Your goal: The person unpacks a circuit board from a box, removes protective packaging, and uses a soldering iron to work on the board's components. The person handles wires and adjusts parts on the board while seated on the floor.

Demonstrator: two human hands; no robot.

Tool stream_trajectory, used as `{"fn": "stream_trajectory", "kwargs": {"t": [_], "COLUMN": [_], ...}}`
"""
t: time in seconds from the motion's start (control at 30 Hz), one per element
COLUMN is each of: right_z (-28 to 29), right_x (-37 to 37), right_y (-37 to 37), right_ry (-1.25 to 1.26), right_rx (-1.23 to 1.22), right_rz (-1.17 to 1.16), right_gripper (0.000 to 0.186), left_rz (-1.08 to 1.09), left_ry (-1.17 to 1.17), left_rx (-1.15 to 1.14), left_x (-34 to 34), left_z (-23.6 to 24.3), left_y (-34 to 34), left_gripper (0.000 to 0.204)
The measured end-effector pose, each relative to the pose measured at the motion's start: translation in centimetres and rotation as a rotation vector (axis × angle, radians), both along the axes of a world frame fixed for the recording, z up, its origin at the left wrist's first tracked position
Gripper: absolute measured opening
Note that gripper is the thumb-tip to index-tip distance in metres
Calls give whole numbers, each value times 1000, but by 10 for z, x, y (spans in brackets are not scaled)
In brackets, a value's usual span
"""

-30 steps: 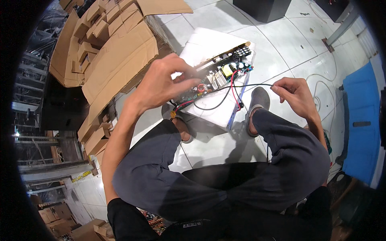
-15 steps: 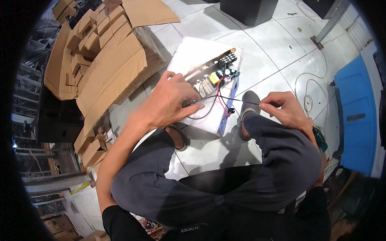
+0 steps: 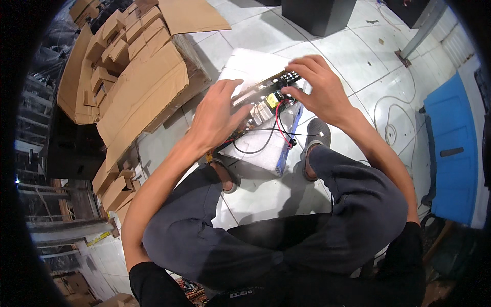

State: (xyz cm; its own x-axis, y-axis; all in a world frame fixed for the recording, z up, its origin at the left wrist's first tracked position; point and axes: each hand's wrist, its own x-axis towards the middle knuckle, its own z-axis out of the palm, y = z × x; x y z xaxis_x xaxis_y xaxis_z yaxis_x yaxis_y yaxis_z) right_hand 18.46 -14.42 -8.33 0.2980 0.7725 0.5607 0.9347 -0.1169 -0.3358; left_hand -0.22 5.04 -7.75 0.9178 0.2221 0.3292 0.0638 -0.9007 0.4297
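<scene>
We are seeing the circuit board (image 3: pixel 266 100) lying on a white foam block (image 3: pixel 255 66) on the floor between the feet. Left hand (image 3: pixel 217 120) is resting open on it; right hand (image 3: pixel 314 89) is pinching its far-end components (red and black wires (image 3: pixel 279 128) trailing nearby).

Pale tiled floor (image 3: pixel 353 71) with dark grout lines, seen from above. Upper left: stack of flattened brown cardboard sheets and folded boxes (image 3: pixel 128 77), edges ragged; one loose flat cardboard sheet (image 3: pixel 192 15) lies at the top, just beside the stack. Small brown cartons (image 3: pixel 115 189) sit lower left, near a dark metal rack (image 3: pixel 36 153) along the left rim. Black box-shaped cabinet (image 3: pixel 317 15) stands at top centre. Thin pale cable (image 3: pixel 391 115) loops loosely on the tiles at right. Blue flat plastic panel (image 3: pixel 452 153) lies at the far right, a dark handle-like slot in it. Grey metal post (image 3: pixel 422 28) angles in at upper right.
</scene>
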Motion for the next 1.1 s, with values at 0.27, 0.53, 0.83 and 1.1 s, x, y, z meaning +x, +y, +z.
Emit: {"fn": "stream_trajectory", "kwargs": {"t": [0.27,0.53,0.83,1.1], "right_z": [11,3,-15,-14], "right_x": [8,15,13,24], "right_y": [28,30,41,42], "right_ry": [194,292,214,172], "right_rx": [-310,-216,-13,-29], "right_rz": [-24,-32,-43,63], "right_gripper": [36,23,9,11], "left_rz": [29,29,37,44], "left_ry": [136,165,198,147], "left_rx": [-21,-9,-1,-6], "left_x": [1,1,4,9], "left_z": [0,-1,0,3], "left_y": [0,2,4,-2], "left_gripper": [34,32,31,34]}}
